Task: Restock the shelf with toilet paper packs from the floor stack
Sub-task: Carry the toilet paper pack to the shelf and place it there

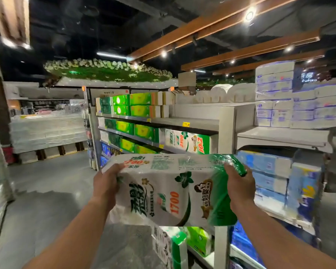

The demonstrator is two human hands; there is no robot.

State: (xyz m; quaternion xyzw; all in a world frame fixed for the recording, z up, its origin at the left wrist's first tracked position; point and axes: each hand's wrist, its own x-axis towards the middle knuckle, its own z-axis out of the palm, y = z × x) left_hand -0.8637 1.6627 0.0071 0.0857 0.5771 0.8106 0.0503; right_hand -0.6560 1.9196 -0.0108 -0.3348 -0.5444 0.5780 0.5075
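Observation:
I hold a white and green toilet paper pack (173,191) marked 1700 at chest height in front of the shelf unit (198,123). My left hand (106,185) grips its left end. My right hand (238,183) grips its green right end, fingers curled over the top. A matching pack (186,141) lies on the third shelf just behind it. The floor stack (171,247) of the same packs shows below the held pack, partly hidden by it.
Green tissue boxes (132,105) fill the shelves to the left. Blue and white packs (297,101) are piled on the end unit at right, with more blue packs (270,181) below. Grey aisle floor (47,191) opens to the left; a white pallet display (47,133) stands beyond.

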